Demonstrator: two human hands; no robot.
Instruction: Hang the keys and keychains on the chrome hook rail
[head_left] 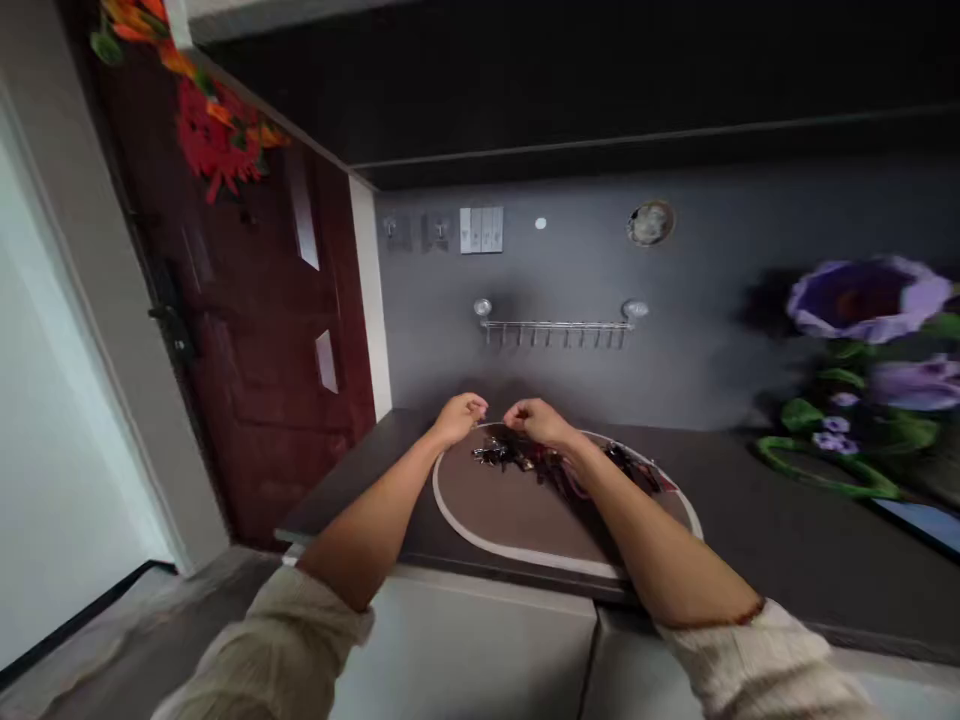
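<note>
Both forearms reach over an oval brown mat with a pale rim, lying on the dark counter. My left hand is above the mat's far left edge, its fingers curled into a pinch. Just right of it, my right hand is also closed, fingertips pointing left towards the left hand. What the fingers hold, if anything, is too small to make out. Below the hands lies a jumble of keys and dark and reddish cords. More dark small items lie beyond my right forearm, which partly hides the pile.
On the grey wall hangs a metal rail with several hooks. A dark shelf overhangs the counter. Purple artificial flowers stand at the right, near a flat screen-like object. A dark red door is at the left.
</note>
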